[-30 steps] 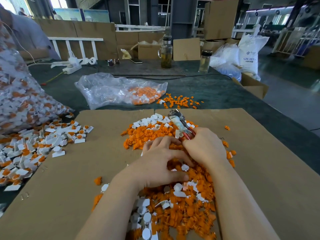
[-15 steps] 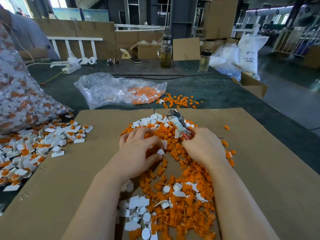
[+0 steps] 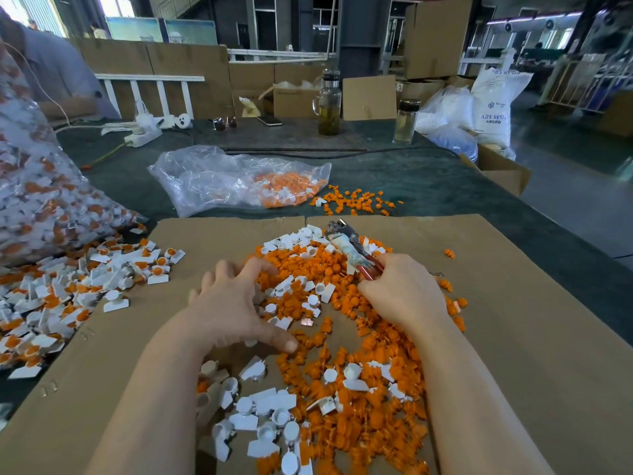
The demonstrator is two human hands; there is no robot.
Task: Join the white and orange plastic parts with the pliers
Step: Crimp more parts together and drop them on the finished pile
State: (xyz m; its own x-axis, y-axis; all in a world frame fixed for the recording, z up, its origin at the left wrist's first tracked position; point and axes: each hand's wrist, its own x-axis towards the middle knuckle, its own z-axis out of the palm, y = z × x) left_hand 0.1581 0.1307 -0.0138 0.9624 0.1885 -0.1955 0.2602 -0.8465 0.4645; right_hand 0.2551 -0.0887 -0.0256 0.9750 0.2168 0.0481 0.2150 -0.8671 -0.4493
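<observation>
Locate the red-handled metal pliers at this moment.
In the head view the red-handled metal pliers are right of centre, gripped by the right hand, jaws pointing away over the far edge of the orange and white parts pile on the cardboard sheet.

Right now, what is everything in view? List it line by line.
loose parts: many, orange and white, heaped on the cardboard sheet
cardboard sheet: one, brown, near table
joined parts: many, white with orange, piled left
plastic bags: two, clear, part-filled, behind sheet and at left
bottles: two, glass, far table edge
pliers: one, red handles, gripped by right hand
left hand: spread on the heap
right hand: holds pliers
</observation>
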